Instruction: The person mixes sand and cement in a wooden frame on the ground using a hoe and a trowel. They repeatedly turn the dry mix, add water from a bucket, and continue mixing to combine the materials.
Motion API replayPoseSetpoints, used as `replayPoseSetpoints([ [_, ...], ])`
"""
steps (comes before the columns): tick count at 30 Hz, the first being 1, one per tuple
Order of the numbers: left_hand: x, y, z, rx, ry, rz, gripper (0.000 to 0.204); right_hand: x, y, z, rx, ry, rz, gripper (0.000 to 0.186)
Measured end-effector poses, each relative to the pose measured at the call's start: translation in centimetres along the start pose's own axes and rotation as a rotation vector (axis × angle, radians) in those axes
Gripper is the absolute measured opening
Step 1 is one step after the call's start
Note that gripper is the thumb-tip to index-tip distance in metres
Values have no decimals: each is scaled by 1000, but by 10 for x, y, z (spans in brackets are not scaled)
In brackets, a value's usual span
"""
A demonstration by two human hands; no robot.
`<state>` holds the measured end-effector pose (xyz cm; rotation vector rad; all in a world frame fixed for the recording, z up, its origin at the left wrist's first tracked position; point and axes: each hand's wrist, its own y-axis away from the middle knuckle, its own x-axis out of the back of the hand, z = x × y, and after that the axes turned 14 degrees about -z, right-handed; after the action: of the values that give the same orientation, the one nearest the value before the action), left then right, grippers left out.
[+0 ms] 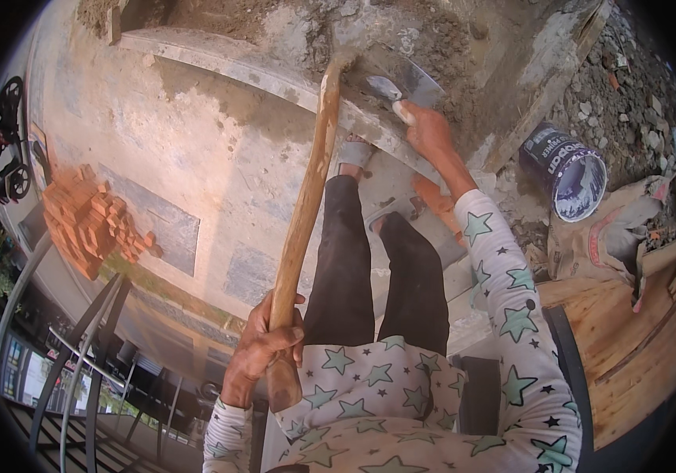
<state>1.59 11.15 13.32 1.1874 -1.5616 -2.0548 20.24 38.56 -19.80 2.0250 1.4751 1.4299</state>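
My left hand (267,339) grips a long curved wooden handle (305,209), which runs up to a mud-caked end (344,59) at the top of the view; the tool's head is hard to make out. My right hand (428,126) is closed on the light handle of a metal trowel (409,79), whose blade lies in wet grey mortar (464,55) beside that end. A long pale board edge (219,67) borders the mortar, with my feet just below it.
At left are a pile of orange bricks (85,217), metal railings (89,347) and parked motorbikes (7,134). At right are a paint bucket (551,162), rubble (629,102), a torn sack (594,240) and plywood (629,331). An orange piece (436,205) lies beside my right leg.
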Motion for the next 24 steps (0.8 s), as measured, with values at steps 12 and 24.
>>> replayPoseSetpoints([
  [12,-2,-1,3,18,-10,13,54,15,6,-27,-115,31,214,65],
  [24,1,-2,2,2,-41,6,54,15,-9,-34,-117,-21,95,67],
])
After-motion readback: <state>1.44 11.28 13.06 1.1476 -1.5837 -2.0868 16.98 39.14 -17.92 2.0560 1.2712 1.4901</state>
